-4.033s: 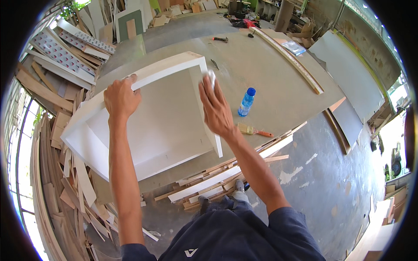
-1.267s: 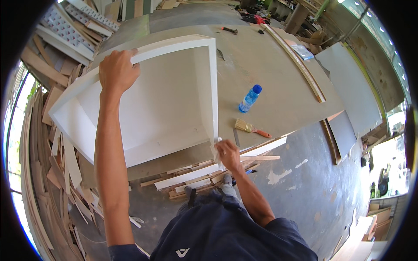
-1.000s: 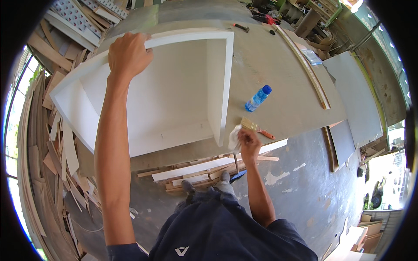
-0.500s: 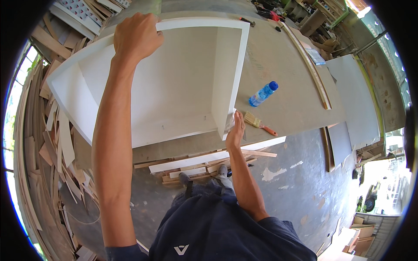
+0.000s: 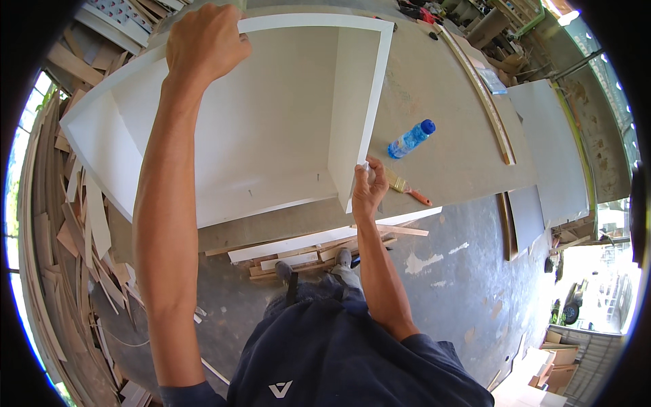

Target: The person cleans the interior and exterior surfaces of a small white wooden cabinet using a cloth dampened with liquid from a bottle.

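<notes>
A white open-fronted cabinet box point(image 5: 369, 102) rests tilted on the workbench, its hollow inside facing me. My left hand point(image 5: 207, 44) is closed over its far upper edge, fingers wrapped round the rim. At the near right corner, my right hand point(image 5: 369, 186) has its fingers pinched together beside the right panel. A bit of something white shows between those fingertips, too small to name. Just right of that hand lies a paintbrush point(image 5: 419, 197) with an orange-red handle, its bristles partly behind the fingers. Beyond it, a clear blue bottle point(image 5: 409, 141) with a blue cap lies on the bench.
The workbench point(image 5: 454, 129) carries a long wooden strip point(image 5: 478, 95) at its right. White and brown boards point(image 5: 298, 247) lie on the floor by my feet. Offcuts point(image 5: 81, 210) are heaped at the left. A grey panel point(image 5: 525, 220) leans at the right.
The box's near right corner and far rim have shifted slightly up in view, with my left hand on it. My right hand went from flat against the side panel to a pinch.
</notes>
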{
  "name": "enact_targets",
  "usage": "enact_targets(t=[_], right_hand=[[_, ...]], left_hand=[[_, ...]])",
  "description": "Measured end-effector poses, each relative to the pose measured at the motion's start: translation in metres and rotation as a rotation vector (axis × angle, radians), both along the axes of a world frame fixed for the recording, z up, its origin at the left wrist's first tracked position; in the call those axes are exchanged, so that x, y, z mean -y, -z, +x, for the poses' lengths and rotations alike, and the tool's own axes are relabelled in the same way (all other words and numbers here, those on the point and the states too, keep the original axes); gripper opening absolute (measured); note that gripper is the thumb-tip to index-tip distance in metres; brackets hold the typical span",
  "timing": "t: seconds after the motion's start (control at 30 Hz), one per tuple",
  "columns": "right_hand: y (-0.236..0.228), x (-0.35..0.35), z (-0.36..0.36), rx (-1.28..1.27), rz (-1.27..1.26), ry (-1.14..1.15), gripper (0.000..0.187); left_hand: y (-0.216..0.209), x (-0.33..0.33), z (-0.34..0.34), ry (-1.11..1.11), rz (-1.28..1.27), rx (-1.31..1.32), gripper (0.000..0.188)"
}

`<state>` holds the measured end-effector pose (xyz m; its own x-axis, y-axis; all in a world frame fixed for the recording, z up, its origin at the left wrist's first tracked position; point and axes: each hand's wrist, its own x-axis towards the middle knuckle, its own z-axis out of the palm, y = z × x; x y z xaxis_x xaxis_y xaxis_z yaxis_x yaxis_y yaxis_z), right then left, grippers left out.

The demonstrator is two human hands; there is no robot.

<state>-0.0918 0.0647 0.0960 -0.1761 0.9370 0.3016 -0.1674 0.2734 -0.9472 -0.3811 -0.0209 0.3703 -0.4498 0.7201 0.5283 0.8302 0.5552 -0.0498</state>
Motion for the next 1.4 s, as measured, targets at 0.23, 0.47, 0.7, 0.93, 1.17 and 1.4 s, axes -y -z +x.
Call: enact_targets(t=[0.23,0.47,0.7,0.93,1.17,1.4], right_hand=[[0.001,-0.005,0.0,0.095,0.204,0.051,0.017],[0.0,-0.006,-0.001,-0.014,0.139,0.027,0.009],[-0.008,-0.002,-0.004,0.218,0.379,0.155,0.014],[-0.015,0.002,-0.011,0.359,0.649,0.313,0.025],[0.047,0.0,0.028,0.016,-0.093,0.104,0.04],[-0.098,-0.027,0.01,-0.201,0.088,-0.044,0.035]], left_hand=[[-0.002,0.003,0.004,0.004,-0.006,0.005,0.039],[-0.003,0.003,0.011,0.049,0.101,-0.044,0.017],[-0.003,0.004,0.012,0.064,0.094,-0.08,0.015],[-0.001,0.0,0.004,0.04,0.067,-0.038,0.014],[-0.001,-0.005,0.0,0.053,0.029,-0.004,0.037],[-0.003,-0.001,-0.002,0.035,-0.029,0.028,0.037]])
